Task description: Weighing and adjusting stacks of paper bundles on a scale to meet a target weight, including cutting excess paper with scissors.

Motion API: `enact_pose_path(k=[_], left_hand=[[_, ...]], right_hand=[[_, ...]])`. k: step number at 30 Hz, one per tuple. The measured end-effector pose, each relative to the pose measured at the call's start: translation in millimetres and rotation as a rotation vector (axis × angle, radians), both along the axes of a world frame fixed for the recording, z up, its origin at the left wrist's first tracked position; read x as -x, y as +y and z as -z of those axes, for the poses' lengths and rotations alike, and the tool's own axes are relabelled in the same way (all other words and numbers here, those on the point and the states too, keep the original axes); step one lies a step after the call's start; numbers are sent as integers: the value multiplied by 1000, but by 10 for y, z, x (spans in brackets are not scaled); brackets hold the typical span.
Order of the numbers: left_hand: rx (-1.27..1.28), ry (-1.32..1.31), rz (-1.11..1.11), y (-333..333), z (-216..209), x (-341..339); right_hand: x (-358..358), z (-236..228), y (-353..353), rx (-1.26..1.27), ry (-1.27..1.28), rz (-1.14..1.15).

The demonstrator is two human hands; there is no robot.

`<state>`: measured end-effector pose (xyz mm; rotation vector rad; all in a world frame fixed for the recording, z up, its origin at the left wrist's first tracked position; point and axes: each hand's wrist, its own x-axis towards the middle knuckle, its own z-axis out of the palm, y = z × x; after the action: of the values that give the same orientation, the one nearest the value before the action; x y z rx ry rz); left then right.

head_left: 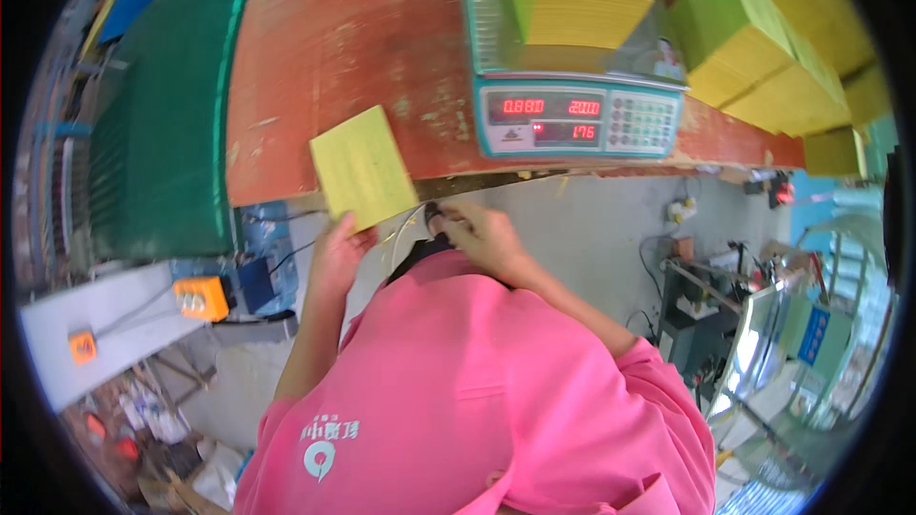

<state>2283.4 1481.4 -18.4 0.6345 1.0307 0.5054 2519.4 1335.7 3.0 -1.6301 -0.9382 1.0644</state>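
My left hand [342,253] grips the near corner of a yellow sheet of paper [363,164], its fingers closed on it. The paper tilts up over the front edge of the red table, and whether it is one sheet or a thin stack I cannot tell. In front of my body, right of the paper, my right hand [485,234] has its fingers curled in. Anything between those fingers is hidden. A digital scale [487,119] with lit red digits stands on the table beyond my right hand. On its pan rests a tall yellow paper stack [592,0], blurred, with a green side.
Several more yellow-green stacks [735,38] crowd the right of the red table [334,38]. A green-covered surface [162,124] borders it on the left. An orange socket box [200,298] with cables sits at lower left. Equipment [701,310] stands on the floor at right.
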Motion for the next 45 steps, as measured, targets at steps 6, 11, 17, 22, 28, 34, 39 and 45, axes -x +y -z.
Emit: enact_pose_path(k=[6, 11, 17, 22, 28, 34, 39, 45], left_hand=[[141, -59, 80, -549, -280, -316], [23, -94, -24, -635, -312, -405], [-261, 123, -81, 46, -300, -521], [-721, 1014, 129, 395, -587, -726], [-1737, 901, 391, 404, -578, -722], [-1649, 788, 536, 619, -496, -747], [-1718, 682, 558, 657, -521, -703], [-1900, 630, 501, 411, -844, -671]], right_hand=[[-259, 117, -156, 93, 299, -25], [-294, 91, -27, 72, 472, -99], [-304, -74, 155, 72, 538, -128], [-335, 40, 10, 119, 518, -130], [-311, 133, -99, 178, 583, -40], [-263, 103, 13, 138, 556, -15], [-129, 82, 83, 165, 558, -9], [-68, -187, 348, 117, 706, 82]])
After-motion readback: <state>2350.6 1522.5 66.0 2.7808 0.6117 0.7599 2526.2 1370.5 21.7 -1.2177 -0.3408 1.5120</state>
